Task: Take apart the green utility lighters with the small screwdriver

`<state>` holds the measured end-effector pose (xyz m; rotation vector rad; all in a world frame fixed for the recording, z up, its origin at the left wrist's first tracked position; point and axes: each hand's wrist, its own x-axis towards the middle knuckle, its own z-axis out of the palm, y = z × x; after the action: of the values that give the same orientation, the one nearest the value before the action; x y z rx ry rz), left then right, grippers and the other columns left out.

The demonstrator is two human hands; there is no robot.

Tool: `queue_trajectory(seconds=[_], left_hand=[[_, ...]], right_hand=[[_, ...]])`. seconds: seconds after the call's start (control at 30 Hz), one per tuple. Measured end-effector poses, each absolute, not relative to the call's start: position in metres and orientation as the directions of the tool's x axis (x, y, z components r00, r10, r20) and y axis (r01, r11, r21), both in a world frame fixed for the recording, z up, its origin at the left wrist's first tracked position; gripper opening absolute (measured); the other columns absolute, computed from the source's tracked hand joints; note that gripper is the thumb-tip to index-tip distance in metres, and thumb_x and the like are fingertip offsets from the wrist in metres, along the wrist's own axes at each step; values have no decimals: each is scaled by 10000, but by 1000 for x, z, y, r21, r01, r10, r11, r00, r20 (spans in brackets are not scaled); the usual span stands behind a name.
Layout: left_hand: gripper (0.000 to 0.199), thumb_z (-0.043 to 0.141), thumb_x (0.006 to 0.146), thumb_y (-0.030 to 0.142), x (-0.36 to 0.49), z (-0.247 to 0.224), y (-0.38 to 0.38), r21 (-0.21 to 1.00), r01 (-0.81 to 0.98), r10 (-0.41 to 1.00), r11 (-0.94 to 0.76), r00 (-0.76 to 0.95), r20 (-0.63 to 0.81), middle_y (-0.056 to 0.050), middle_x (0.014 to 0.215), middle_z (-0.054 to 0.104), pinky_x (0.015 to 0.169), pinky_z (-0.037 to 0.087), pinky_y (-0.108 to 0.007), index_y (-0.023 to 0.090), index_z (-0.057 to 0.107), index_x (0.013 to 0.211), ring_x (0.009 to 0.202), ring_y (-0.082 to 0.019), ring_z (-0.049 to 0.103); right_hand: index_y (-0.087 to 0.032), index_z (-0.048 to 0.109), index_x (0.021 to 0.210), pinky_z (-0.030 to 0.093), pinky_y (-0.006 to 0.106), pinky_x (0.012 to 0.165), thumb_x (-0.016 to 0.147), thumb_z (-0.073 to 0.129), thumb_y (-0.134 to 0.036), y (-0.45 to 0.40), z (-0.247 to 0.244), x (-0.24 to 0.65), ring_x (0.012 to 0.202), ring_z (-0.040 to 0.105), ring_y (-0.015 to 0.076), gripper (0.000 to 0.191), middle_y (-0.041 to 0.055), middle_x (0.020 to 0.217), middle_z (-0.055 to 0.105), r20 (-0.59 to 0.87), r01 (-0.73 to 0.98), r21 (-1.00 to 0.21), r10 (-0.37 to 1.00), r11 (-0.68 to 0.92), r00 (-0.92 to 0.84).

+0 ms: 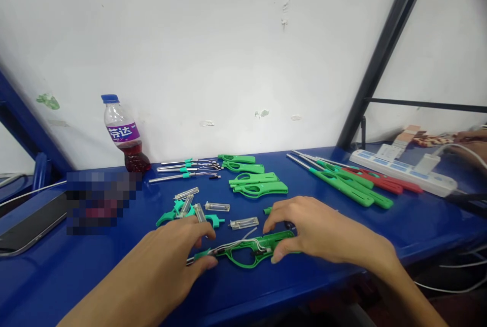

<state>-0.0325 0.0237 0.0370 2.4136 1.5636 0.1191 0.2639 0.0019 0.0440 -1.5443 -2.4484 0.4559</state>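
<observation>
In the middle front of the table lies an open green lighter shell half [249,262], with white wires and a small black part inside it. My left hand [182,246] has thumb and fingers on either side of the teal collar [202,254] of a metal lighter tube, at the shell's front end. Across the shell's handle end, my right hand [304,228] curls with its thumb at the near side and fingers at the far side; its palm hides that end. Just beyond lie clear fuel tanks [244,223] and teal plastic triggers [166,218], partly behind my left hand.
Metal tubes with wires [173,177] and green shell halves [258,187] lie at the back. Several green lighters [346,187] and red ones [380,181] lie right, beside a white power strip [403,171]. A drink bottle [124,137] and phone [34,223] are left. Another person's hand [472,142] shows far right.
</observation>
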Motion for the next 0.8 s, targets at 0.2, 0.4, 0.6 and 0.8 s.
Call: queue_trajectory(seconds=[0.2, 0.4, 0.6, 0.8], left_hand=[[110, 623, 943, 201, -34, 29, 20, 271, 874, 876, -404, 455, -161, -13, 1064, 734, 835, 464, -371, 277, 701, 955, 983, -239, 689], [201, 502, 1011, 237, -32, 34, 18, 276, 869, 879, -411, 458, -131, -4, 956, 726, 745, 439, -357, 271, 655, 885, 852, -219, 676], [225, 482, 1020, 263, -34, 28, 24, 336, 798, 835, -501, 547, -54, 23, 1009, 747, 777, 443, -345, 319, 693, 969, 900, -216, 690], [265, 446, 1009, 242, -25, 33, 26, 326, 781, 816, -532, 576, -48, -12, 1069, 753, 841, 474, -388, 304, 703, 1015, 965, -261, 700]], right_hand=[[-318, 802, 954, 392, 290, 697, 799, 949, -483, 4, 39, 260, 923, 739, 227, 269, -68, 975, 803, 1, 836, -341, 890, 429, -456], [-308, 799, 943, 370, 283, 675, 796, 959, -447, 4, 39, 259, 903, 728, 229, 258, -60, 956, 795, -3, 844, -340, 896, 416, -443], [-298, 815, 941, 369, 278, 688, 802, 955, -464, 5, 44, 257, 919, 721, 222, 258, -46, 970, 795, -62, 851, -378, 907, 364, -416], [-292, 813, 942, 373, 281, 698, 798, 960, -456, 5, 44, 257, 925, 718, 226, 263, -47, 972, 792, -76, 857, -373, 909, 355, -409]])
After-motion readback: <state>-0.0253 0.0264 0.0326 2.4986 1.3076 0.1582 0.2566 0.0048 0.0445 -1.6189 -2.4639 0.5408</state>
